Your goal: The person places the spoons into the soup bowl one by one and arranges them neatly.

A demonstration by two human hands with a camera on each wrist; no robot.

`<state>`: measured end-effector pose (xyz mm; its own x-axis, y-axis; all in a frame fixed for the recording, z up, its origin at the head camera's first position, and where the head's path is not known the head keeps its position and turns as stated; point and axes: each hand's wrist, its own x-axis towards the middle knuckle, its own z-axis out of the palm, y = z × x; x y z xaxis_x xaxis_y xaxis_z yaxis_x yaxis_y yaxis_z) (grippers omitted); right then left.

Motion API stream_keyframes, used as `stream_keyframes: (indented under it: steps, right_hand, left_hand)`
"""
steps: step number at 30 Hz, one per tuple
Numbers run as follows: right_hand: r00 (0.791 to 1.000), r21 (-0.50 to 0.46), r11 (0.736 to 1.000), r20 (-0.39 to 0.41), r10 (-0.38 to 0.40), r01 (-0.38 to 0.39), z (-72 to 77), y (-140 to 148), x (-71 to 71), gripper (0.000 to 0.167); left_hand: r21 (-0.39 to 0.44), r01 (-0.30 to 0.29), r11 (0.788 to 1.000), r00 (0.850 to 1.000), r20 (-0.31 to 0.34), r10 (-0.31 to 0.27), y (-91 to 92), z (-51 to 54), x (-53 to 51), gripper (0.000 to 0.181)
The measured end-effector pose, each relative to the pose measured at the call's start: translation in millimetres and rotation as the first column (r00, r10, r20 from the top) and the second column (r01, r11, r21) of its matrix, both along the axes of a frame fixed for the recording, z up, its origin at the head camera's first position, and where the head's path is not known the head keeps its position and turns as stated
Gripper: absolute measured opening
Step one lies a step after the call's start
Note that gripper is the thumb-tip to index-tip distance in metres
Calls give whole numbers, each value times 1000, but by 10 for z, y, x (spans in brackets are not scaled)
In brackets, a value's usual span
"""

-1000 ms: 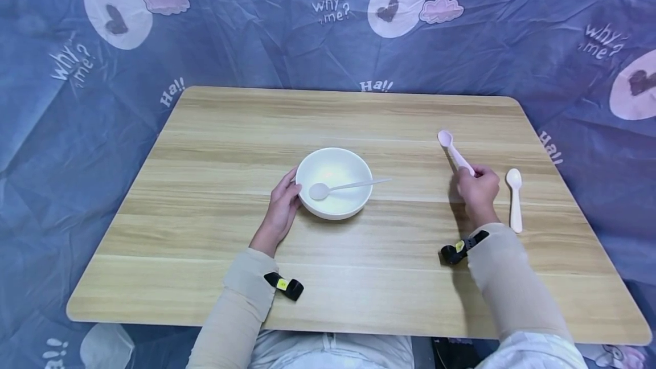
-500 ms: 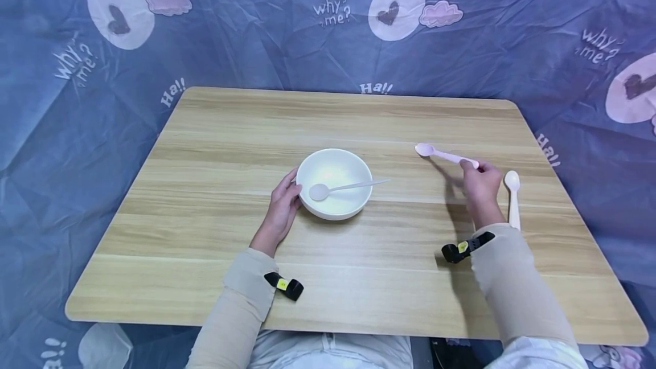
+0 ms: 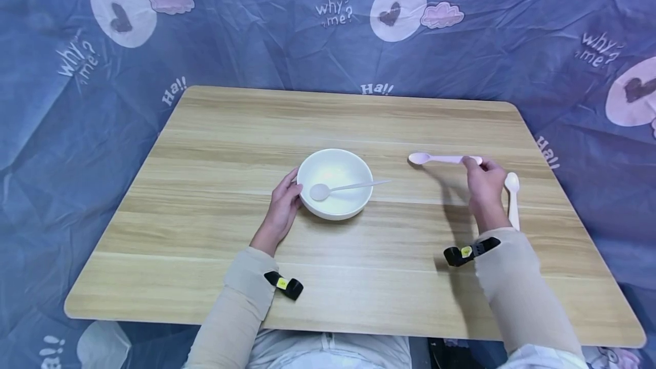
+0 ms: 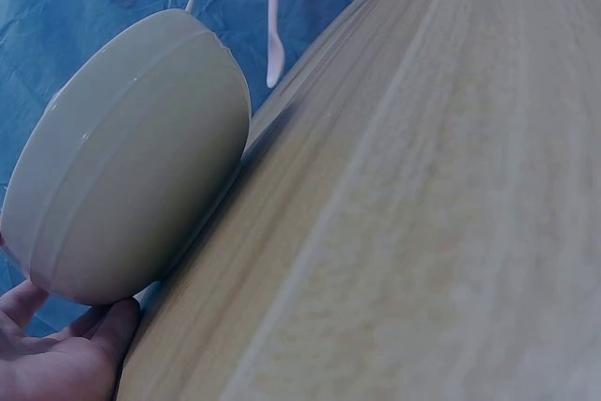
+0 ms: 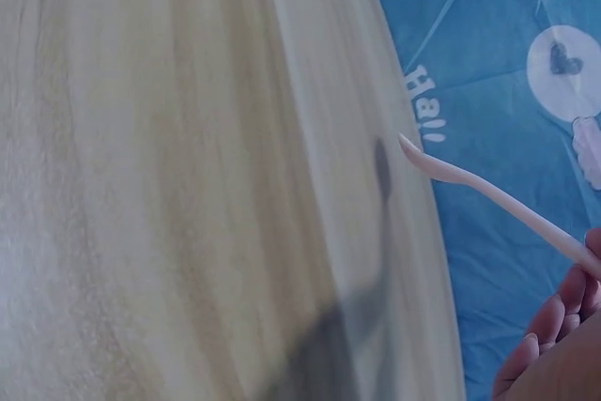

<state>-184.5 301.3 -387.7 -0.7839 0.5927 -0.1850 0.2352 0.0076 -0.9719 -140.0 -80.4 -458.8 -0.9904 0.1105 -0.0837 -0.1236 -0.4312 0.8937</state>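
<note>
A white bowl (image 3: 334, 209) stands on the table, with a pale spoon (image 3: 353, 185) lying in it, its handle over the right rim. My left hand (image 3: 281, 210) grips the bowl's left side; in the left wrist view its fingers touch the bowl's outer wall (image 4: 141, 157). My right hand (image 3: 484, 191) pinches a pink spoon (image 3: 445, 159) by the handle end, the spoon's head pointing left. The right wrist view shows this spoon (image 5: 526, 216) held above the tabletop. Just right of my right hand lies a white spoon (image 3: 513, 198), partly hidden by the sleeve.
The wooden table (image 3: 195, 278) has rounded corners. Behind it hangs a blue printed cloth (image 3: 266, 27). Black wrist cameras are strapped over both sleeves, the left one (image 3: 284, 285) near the front edge and the right one (image 3: 470, 251) farther back.
The pink spoon has swung from pointing up and left to nearly level, its head now farther left and lower. My right hand has shifted slightly right. My left hand and the bowl have stayed in place.
</note>
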Motion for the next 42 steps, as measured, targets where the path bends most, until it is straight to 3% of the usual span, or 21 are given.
stream_keyframes:
  steps: [12, 25, 35, 42]
  right_hand:
    - [985, -142, 988, -170, 28, -53, 180, -150, 49, 11]
    - [946, -253, 941, -289, 149, -225, 309, -418, 245, 12]
    - [927, -223, 925, -291, 238, -307, 317, -584, 333, 11]
    - [915, -242, 910, -311, 257, -338, 308, -622, 368, 11]
  left_hand:
    - [-1, 4, 1000, 1000, -1, -4, 2, -2, -9, 56]
    - [-2, -3, 1000, 1000, -5, 3, 11, 13, -3, 55]
    - [-7, -12, 1000, 1000, -13, 11, 6, 12, -5, 55]
    - [-8, -12, 1000, 1000, -3, 12, 6, 21, -5, 55]
